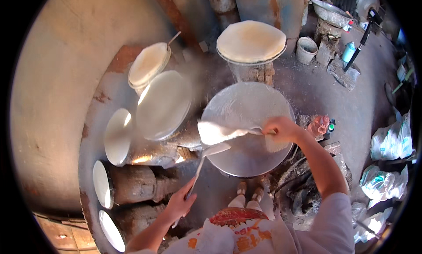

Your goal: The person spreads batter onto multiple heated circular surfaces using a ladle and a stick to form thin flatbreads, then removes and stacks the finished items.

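A large round griddle pan [246, 162] lies in front of me, with a thin, pale sheet of batter or dough [246, 100] over its far part. The sheet's near edge is lifted and folded, bright white at the left. My right hand [281, 129] is closed in a pinch at that edge, above the griddle's right side. Low and to the left, my left hand [181, 203] grips the handle of a long spatula [216, 148]. Its broad pale end hangs over the griddle's near left rim.
Beyond the griddle, a stand carries a stack of round flatbreads [251, 41]. Several round pans stand left, including a large tilted one [165, 104]; another flatbread stack [148, 64] sits behind it. A bucket [306, 50] and plastic bags [391, 140] are at the right.
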The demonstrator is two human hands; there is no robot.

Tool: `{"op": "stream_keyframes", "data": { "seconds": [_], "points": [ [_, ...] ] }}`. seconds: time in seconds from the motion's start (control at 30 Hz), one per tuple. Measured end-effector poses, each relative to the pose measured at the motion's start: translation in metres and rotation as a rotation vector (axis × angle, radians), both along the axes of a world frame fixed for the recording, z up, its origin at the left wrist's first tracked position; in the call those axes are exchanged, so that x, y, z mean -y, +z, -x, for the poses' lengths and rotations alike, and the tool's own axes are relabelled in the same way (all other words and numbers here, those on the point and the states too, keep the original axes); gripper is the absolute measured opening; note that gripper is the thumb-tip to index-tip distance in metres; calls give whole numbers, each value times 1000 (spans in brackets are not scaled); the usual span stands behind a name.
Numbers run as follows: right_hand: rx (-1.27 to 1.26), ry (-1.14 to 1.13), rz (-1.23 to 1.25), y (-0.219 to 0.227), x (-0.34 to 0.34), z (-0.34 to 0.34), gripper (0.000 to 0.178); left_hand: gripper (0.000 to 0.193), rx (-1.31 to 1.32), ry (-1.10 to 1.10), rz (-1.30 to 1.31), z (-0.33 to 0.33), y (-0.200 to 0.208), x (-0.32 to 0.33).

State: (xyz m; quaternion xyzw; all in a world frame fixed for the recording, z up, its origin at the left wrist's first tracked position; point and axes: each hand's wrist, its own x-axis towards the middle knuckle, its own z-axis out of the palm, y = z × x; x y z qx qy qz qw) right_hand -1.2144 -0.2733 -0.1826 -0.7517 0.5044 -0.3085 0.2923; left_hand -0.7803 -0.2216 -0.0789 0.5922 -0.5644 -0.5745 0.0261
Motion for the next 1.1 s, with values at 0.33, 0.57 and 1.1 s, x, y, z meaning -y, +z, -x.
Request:
{"op": "stream_keyframes", "data": {
  "seconds": [0.33, 0.57, 1.1],
  "points": [
    [95, -195, -129, 10, -84, -23, 34, 57, -145, 90, -19, 6, -26, 2],
    [9, -451, 72, -12, -135, -70, 33, 57, -272, 14, -36, 13, -41, 16],
    [1226, -1236, -142, -81, -37, -430, 31, 42, -1183, 181, -554, -108, 23, 83]
  ]
}}
